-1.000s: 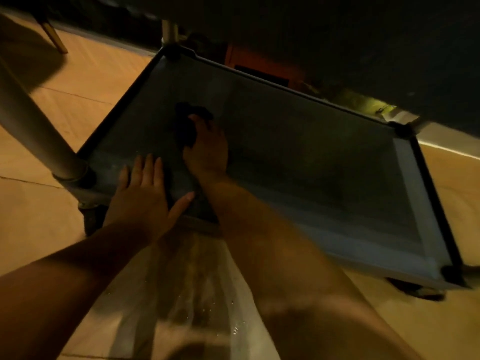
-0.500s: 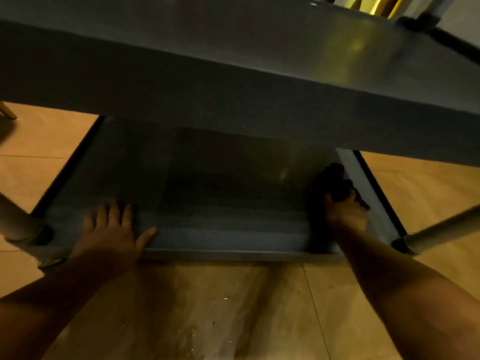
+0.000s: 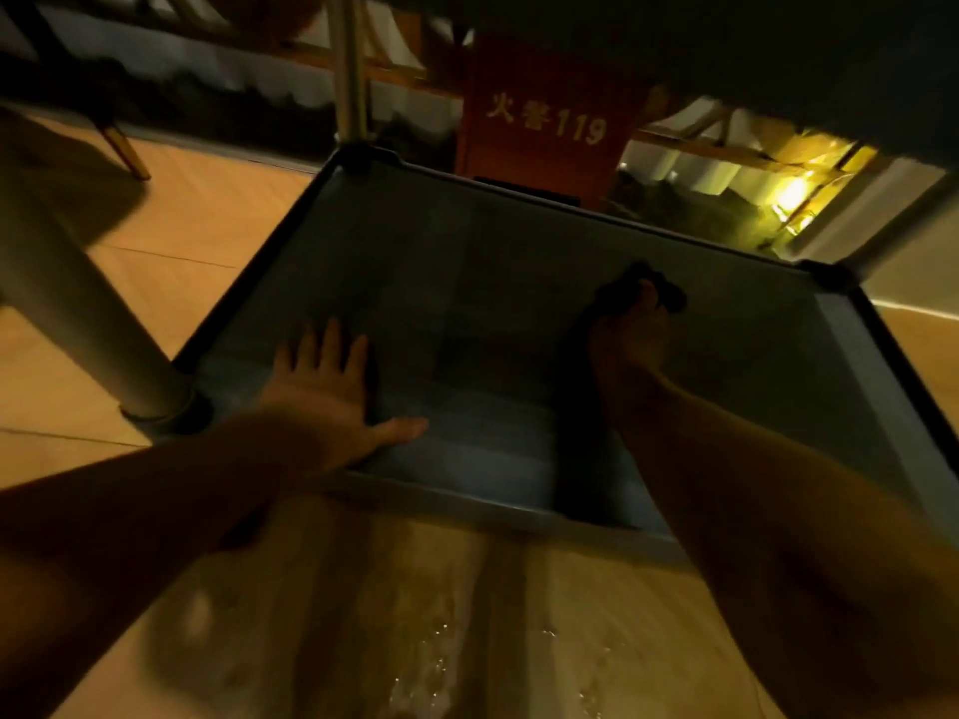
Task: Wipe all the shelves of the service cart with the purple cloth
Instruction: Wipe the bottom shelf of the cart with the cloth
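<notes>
The right hand (image 3: 630, 350) reached deep into the bottom shelf (image 3: 467, 303) of the cart, fingers closed over the dark bunched cloth (image 3: 641, 293), which it pressed flat to the shelf surface toward the far right corner. The cloth looked nearly black in the dim light, so its purple could not be confirmed. The left hand (image 3: 332, 391) lay open and spread, palm down, holding nothing, on the shelf just inside the near rim, close to the near left leg (image 3: 88, 324). The shelf's long axis ran from the left hand's side across to the right, and most of the surface still to cover lay left of the cloth, between the two hands. The right hand alone had the cloth; a sweep back leftward, toward the braced hand, seemed the likely next stroke
</notes>
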Demonstrator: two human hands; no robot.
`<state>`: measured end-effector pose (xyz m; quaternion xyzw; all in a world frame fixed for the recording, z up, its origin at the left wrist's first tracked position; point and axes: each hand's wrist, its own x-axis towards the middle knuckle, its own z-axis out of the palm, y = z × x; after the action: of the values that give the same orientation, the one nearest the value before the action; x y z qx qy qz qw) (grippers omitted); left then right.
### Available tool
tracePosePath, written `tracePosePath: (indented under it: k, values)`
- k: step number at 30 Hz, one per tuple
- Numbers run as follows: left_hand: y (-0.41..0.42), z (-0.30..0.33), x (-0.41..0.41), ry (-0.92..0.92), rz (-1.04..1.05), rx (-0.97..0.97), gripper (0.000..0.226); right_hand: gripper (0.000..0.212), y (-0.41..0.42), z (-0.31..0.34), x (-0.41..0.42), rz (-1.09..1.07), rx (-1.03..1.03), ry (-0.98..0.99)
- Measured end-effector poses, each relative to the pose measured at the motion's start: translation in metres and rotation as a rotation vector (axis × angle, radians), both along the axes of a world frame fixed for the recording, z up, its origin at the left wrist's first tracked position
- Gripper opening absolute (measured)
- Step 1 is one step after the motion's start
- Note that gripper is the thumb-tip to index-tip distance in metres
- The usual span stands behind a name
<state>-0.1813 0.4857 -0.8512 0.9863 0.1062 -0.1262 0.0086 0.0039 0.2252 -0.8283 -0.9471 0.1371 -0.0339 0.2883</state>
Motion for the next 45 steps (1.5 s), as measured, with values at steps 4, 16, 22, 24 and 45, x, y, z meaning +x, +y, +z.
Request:
tracePosePath:
  k: [4, 16, 22, 24, 45]
  values:
    - [0.006, 0.001, 0.003, 0.008, 0.003, -0.079, 0.130, 0.058, 0.120, -0.010, 0.000, 0.323, 0.078, -0.014]
    - [-0.004, 0.012, 0.011, 0.261, -0.042, 0.085, 0.125, 0.075, 0.211, -0.022, -0.018, 1.008, -0.248, -0.200]
    - [-0.009, 0.024, 0.008, 0.310, -0.006, 0.061, 0.127, 0.057, 0.073, -0.026, 0.042, 0.662, -0.522, -0.190]
    - [-0.013, 0.024, 0.008, 0.307, -0.003, 0.076, 0.129, 0.052, -0.014, -0.029, 0.055, 0.476, -0.492, -0.163]
    - [-0.241, 0.015, 0.061, 0.270, -0.407, -0.004, 0.119, 0.061, -0.036, -0.020, 0.047, 0.698, -0.543, -0.091]
